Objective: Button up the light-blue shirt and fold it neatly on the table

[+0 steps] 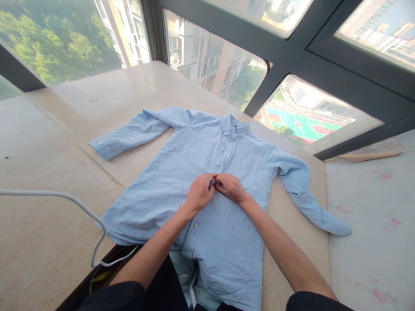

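A light blue button-down shirt (181,172) lies front side up on the stone ledge, its collar toward the window and both sleeves spread outward. At the middle of the front placket, my left hand (201,190) and my right hand (231,186) meet, fingers pinched on the shirt's edge. A little of the fabric is lifted between them; any button there is hidden by the fingers. Below my hands a white button (195,226) shows on the placket. The lower hem hangs over the near edge of the ledge.
A white cable (74,198) runs in from the left and bends down by the hem. Grey-framed windows (282,56) border the ledge (129,86) at the back. On the right is a wall with a pale floral covering (369,207).
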`<move>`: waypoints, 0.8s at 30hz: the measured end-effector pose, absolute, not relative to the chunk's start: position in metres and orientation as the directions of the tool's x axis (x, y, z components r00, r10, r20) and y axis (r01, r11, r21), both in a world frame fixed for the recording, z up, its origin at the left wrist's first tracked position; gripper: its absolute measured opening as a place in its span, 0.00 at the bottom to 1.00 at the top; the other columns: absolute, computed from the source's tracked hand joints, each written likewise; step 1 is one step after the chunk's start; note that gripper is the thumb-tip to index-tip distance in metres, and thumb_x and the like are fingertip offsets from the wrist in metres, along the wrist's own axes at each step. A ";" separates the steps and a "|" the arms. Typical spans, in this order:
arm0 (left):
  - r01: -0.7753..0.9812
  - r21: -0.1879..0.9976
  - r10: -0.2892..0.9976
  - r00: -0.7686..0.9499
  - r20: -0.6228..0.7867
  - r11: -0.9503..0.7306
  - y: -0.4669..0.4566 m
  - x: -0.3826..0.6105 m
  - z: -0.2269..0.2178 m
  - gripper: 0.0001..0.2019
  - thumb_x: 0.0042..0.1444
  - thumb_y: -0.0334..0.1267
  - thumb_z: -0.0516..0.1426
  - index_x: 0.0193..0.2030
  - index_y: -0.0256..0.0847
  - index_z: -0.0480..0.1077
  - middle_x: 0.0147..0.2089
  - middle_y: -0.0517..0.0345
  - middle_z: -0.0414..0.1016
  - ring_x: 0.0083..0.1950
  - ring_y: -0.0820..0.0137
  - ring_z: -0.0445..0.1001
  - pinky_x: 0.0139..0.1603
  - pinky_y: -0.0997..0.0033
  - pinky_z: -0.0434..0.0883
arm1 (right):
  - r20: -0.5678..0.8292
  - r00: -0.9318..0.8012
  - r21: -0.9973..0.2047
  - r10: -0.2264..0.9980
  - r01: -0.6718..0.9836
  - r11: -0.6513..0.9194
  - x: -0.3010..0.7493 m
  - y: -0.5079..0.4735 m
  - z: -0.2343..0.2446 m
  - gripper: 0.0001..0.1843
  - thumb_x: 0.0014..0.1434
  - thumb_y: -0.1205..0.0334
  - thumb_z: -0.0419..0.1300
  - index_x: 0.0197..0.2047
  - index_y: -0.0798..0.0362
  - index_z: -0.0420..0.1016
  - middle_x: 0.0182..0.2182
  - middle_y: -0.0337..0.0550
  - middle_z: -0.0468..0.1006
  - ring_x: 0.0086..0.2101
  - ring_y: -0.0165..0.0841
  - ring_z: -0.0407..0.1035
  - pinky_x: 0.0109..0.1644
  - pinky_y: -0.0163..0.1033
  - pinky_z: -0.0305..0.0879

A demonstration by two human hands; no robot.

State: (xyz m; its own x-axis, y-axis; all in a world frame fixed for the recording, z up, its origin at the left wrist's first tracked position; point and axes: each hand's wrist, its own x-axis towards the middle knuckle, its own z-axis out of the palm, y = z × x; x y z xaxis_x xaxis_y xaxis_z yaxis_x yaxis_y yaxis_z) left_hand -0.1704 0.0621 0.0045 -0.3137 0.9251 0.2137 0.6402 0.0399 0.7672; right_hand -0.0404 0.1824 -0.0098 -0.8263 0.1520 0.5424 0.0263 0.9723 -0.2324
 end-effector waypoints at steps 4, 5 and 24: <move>0.663 0.744 0.900 -0.367 0.234 0.077 0.063 -0.169 -0.007 0.14 0.55 0.27 0.55 0.48 0.41 0.72 0.44 0.53 0.79 0.46 0.63 0.76 0.49 0.64 0.72 | 0.526 -0.833 -0.267 0.171 0.029 0.963 -0.040 0.182 -0.011 0.04 0.66 0.66 0.53 0.42 0.51 0.69 0.38 0.46 0.81 0.38 0.34 0.76 0.43 0.39 0.72; 0.674 0.734 0.898 -0.371 0.237 0.085 0.064 -0.169 -0.009 0.13 0.56 0.28 0.56 0.47 0.41 0.73 0.44 0.53 0.80 0.45 0.63 0.76 0.49 0.64 0.72 | 0.523 -0.834 -0.275 0.175 0.029 0.961 -0.040 0.182 -0.012 0.04 0.66 0.66 0.53 0.42 0.51 0.69 0.38 0.47 0.81 0.39 0.34 0.76 0.44 0.40 0.72; 0.796 0.589 0.872 -0.381 0.309 0.140 0.064 -0.170 -0.010 0.06 0.60 0.31 0.57 0.42 0.42 0.73 0.38 0.56 0.80 0.43 0.64 0.77 0.45 0.64 0.68 | 0.445 -0.876 -0.281 0.186 0.060 0.958 -0.037 0.183 -0.013 0.11 0.69 0.64 0.49 0.51 0.53 0.70 0.40 0.50 0.81 0.40 0.37 0.76 0.44 0.42 0.73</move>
